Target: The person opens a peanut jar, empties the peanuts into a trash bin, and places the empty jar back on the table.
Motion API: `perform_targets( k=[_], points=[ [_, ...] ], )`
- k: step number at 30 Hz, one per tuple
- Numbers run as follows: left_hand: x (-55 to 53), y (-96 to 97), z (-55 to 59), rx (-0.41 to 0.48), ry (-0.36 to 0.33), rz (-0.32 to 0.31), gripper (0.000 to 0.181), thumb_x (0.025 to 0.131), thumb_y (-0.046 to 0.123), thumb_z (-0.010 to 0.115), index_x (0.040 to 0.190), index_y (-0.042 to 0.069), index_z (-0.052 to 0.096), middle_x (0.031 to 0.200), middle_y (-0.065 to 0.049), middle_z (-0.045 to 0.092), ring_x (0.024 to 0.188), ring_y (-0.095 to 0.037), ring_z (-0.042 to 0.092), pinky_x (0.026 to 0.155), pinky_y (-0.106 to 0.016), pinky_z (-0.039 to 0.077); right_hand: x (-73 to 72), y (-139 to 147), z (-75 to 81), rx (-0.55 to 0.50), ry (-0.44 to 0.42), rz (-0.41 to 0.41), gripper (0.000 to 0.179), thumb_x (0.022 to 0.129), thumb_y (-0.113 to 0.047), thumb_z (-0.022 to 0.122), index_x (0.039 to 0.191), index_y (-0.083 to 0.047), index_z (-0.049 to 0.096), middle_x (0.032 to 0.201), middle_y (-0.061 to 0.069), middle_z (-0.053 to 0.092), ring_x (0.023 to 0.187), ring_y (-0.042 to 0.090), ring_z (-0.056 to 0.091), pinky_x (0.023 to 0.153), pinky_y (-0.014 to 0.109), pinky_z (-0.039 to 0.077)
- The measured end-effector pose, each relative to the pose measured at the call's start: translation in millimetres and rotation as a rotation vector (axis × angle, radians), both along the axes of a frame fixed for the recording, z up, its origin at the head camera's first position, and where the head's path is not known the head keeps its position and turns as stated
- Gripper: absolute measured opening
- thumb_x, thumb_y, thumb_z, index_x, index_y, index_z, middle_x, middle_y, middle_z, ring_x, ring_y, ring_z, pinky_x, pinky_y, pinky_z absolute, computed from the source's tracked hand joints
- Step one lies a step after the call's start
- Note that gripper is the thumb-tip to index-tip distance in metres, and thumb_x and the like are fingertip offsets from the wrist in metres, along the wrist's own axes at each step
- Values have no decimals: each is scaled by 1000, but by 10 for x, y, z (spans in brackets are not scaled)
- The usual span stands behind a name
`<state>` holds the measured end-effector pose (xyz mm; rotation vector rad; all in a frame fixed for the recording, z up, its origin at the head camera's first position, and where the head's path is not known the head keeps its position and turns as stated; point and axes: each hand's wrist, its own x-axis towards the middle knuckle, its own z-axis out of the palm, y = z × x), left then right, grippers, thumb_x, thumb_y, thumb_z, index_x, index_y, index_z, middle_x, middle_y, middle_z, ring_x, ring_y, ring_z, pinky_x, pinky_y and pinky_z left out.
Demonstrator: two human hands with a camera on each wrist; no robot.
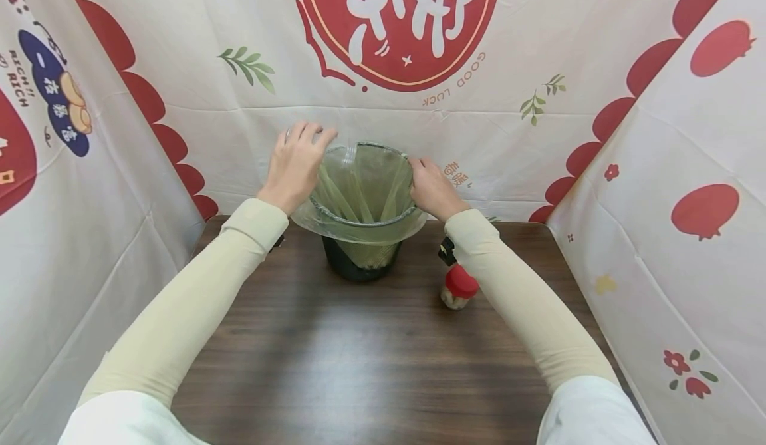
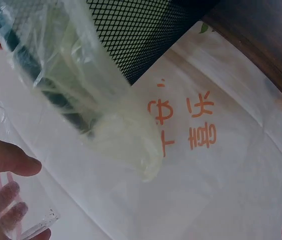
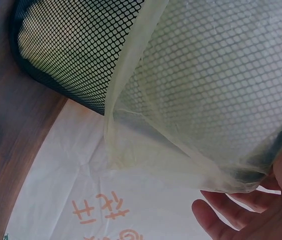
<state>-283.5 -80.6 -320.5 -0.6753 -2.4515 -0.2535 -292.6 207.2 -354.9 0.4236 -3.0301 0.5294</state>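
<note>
A dark mesh trash bin (image 1: 359, 269) stands at the back of the table, lined with a thin yellowish bin bag (image 1: 374, 185) folded out over its rim. My left hand (image 1: 296, 165) is at the rim's left side, holding a clear plastic bottle (image 2: 31, 205) between thumb and fingers. The bottle is see-through, so its outline is hard to make out in the head view. My right hand (image 1: 433, 189) holds the bin's right rim through the bag; in the right wrist view its fingers (image 3: 226, 210) lie under the bag's edge.
A small jar with a red lid (image 1: 461, 282) stands right of the bin, below my right forearm. Printed white cloth (image 1: 383, 119) hangs behind and at both sides of the brown wooden table (image 1: 359, 358).
</note>
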Motion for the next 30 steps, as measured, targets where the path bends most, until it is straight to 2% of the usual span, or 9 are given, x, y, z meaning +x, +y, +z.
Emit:
perform_targets(
  k=[5, 15, 19, 23, 30],
  points=[
    [3, 7, -33, -46, -21, 5, 53, 96, -14, 60, 141, 14, 64, 143, -19, 65, 140, -41, 54, 116, -62, 46, 2, 2, 2, 3, -16, -6, 60, 105, 2, 40, 164, 5, 34, 161, 31, 43, 151, 46, 45, 123, 55, 43],
    [3, 19, -25, -113, 26, 25, 54, 93, -13, 66, 138, 15, 67, 140, -15, 67, 140, -37, 54, 119, -61, 43, 4, 2, 4, -6, -21, -2, 60, 105, 3, 39, 165, 6, 33, 162, 31, 42, 152, 45, 43, 125, 54, 41],
    [-13, -7, 50, -100, 44, 21, 60, 86, -13, 73, 139, 15, 67, 140, -16, 67, 139, -38, 54, 117, -61, 45, 3, 0, 10, -11, -11, -2, 60, 104, 3, 40, 164, 6, 35, 161, 30, 43, 151, 45, 44, 125, 54, 41],
    [-13, -38, 122, -62, 52, 16, 61, 84, -12, 74, 139, 13, 66, 140, -17, 66, 138, -40, 54, 116, -60, 45, -5, 1, 5, -12, -11, -5, 61, 103, 3, 41, 164, 6, 35, 161, 30, 44, 151, 45, 45, 125, 54, 41],
    [0, -58, 119, -4, 27, 10, 58, 90, -14, 62, 142, 12, 65, 140, -18, 66, 136, -42, 56, 114, -61, 47, 5, 5, -4, -7, -8, -3, 61, 103, 3, 42, 164, 6, 35, 161, 30, 44, 150, 45, 46, 123, 55, 43]
  ],
)
